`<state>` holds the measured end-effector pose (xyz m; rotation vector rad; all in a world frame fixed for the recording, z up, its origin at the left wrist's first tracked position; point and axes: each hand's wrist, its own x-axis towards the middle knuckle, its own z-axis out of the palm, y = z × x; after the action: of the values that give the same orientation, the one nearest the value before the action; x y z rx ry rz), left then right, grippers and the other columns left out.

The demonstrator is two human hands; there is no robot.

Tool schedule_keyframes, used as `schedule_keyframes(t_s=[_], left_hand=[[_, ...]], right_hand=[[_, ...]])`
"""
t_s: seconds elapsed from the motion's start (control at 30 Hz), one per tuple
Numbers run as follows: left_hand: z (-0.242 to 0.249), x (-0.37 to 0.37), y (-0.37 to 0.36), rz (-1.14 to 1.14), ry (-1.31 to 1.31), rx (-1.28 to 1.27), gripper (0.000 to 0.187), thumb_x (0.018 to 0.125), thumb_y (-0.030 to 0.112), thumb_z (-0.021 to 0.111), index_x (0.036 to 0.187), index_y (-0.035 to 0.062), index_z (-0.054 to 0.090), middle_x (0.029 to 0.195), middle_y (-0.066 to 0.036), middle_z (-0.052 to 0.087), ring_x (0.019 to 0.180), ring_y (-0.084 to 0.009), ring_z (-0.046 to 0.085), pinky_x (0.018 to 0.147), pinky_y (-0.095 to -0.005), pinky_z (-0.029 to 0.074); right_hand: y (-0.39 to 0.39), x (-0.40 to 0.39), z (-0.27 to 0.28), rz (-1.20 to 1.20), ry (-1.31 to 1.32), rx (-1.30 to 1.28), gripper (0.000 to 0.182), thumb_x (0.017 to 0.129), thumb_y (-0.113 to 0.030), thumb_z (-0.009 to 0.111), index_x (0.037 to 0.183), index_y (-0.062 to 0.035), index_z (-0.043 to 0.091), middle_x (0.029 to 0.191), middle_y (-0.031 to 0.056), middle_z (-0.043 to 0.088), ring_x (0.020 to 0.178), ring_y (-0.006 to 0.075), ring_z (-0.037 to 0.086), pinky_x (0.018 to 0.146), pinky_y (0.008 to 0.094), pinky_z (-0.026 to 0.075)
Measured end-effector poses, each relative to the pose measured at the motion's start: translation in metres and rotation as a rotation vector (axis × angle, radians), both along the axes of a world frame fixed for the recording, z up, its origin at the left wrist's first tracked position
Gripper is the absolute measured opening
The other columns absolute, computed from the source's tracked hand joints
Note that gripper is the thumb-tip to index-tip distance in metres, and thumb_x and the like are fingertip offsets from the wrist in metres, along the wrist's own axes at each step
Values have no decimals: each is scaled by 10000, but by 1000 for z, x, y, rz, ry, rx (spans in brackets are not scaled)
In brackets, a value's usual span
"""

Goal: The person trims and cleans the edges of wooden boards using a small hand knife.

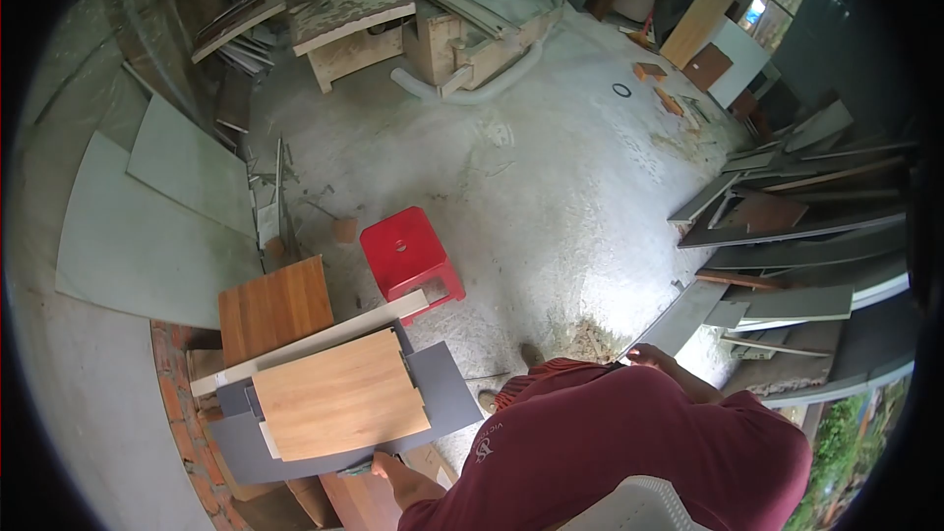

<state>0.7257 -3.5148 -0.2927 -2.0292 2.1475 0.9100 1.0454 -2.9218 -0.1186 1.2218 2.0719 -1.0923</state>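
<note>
My left hand (385, 466) is at the near edge of a dark grey board (447, 383), its fingers closed around a small dark object that I cannot make out. On that board lies a light wood-grain panel (339, 395). My right hand (651, 357) is over by my lap on the other side, fingers curled. A dark tip shows beside it, but what it holds is too small to name.
A red plastic stool (403, 248) stands beyond the panels, near a long pale strip (324, 339) and a brown wooden board (275, 310). Stacked boards (796, 226) lie along the right. A workbench (354, 15) stands at the back. A white chair back (629, 506) shows behind me.
</note>
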Motion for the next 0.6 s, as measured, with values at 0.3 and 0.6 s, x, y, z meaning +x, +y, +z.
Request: schedule_keyframes(t_s=[0.3,0.6], left_hand=[[10,-8,0,38,-58,-144,432,767,313,555,1067,20,451,983,-254,507,853,-372,563,683,-462,503],[101,-27,47,280,130,-411,418,766,310,556,1087,52,486,958,-227,542,830,-357,578,662,-466,508]], right_hand=[[16,-39,-7,28,117,-15,313,834,-318,491,992,-52,539,829,76,612,656,147,606,594,281,493],[102,-82,-44,2,71,-82,350,832,-357,496,1022,-68,547,854,84,621,683,156,616,623,308,487]])
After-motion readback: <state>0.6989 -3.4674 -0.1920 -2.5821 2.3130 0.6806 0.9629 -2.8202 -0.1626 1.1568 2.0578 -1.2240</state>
